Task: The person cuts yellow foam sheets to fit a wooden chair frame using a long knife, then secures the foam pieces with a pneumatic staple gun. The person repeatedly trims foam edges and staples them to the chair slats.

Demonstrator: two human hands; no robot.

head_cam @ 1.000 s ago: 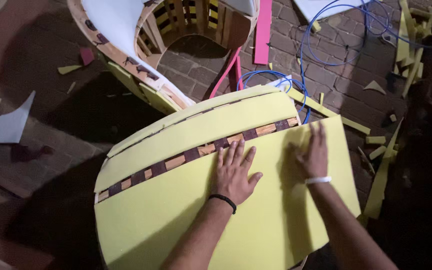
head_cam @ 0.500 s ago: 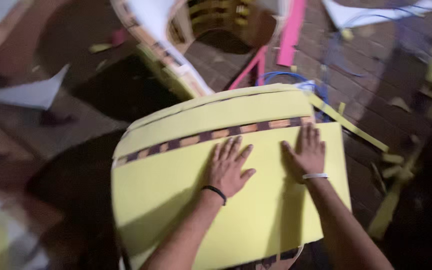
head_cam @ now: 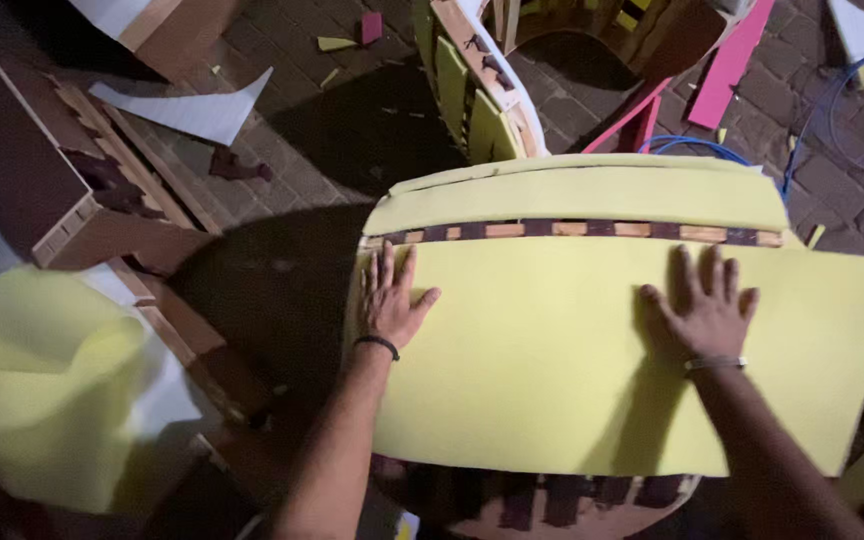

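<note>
Yellow foam sheet [head_cam: 552, 360]: lies over a curved wooden frame [head_cam: 592, 230], near the middle of the scene, its right edge overhanging.
Left hand [head_cam: 389, 305]: flat on the sheet's left edge, fingers [head_cam: 388, 268] spread wide, gripping nothing.
Right hand [head_cam: 704, 312]: flat on the sheet's right part, fingers spread, palm down, holding nothing.
Foam strip [head_cam: 572, 195]: a second yellow piece just beyond, with a row of wooden slats bare between the two.
Doing it well: probably press evenly with both palms, smoothing from the middle outward so the sheet follows the curve without wrinkles, and keep its far edge parallel to the slats.
Left: crumpled yellow foam [head_cam: 42, 390], near a wooden box [head_cam: 22, 180].
Far: another padded frame [head_cam: 482, 90], pink strips [head_cam: 727, 65], blue cable [head_cam: 822, 130], scraps on the brick floor [head_cam: 332, 110].
</note>
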